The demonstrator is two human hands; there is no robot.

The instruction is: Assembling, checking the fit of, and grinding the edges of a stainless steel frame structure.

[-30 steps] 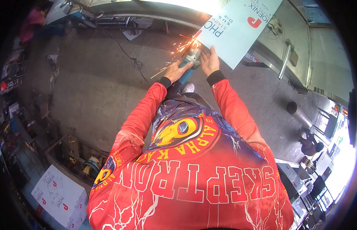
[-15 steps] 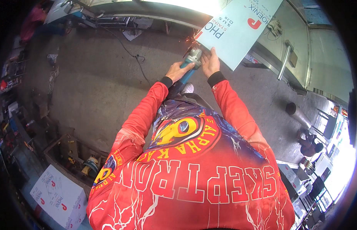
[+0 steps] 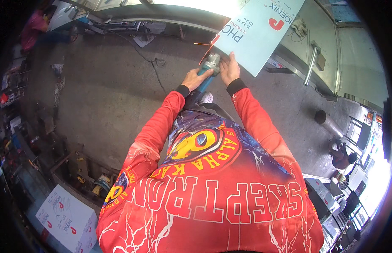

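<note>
My left hand point(image 3: 194, 79) is wrapped round the body of a blue angle grinder point(image 3: 205, 83). Its grey metal head lies close to the near left corner of a large sheet point(image 3: 251, 41) with a pale blue printed film. A few orange sparks point(image 3: 203, 47) streak leftward from that corner. Beside the grinder head, my right hand point(image 3: 230, 72) has its thumb up against the sheet's near edge. Its fingers are partly out of sight beneath, closed at the sheet's edge. The grinder's disc cannot be made out.
The sheet lies across a metal bench point(image 3: 284, 50) with a bar handle point(image 3: 312, 65) and gloves point(image 3: 299, 27). A dark cable point(image 3: 156, 69) trails over the floor. Behind left stand a tool-filled crate point(image 3: 84, 173) and a printed white box point(image 3: 63, 217). Another person point(image 3: 33, 27) is at far left.
The spark burst has thinned to a few streaks. Both hands keep their hold, with the grinder almost in place. The view has shifted slightly, and the far-left person shows more.
</note>
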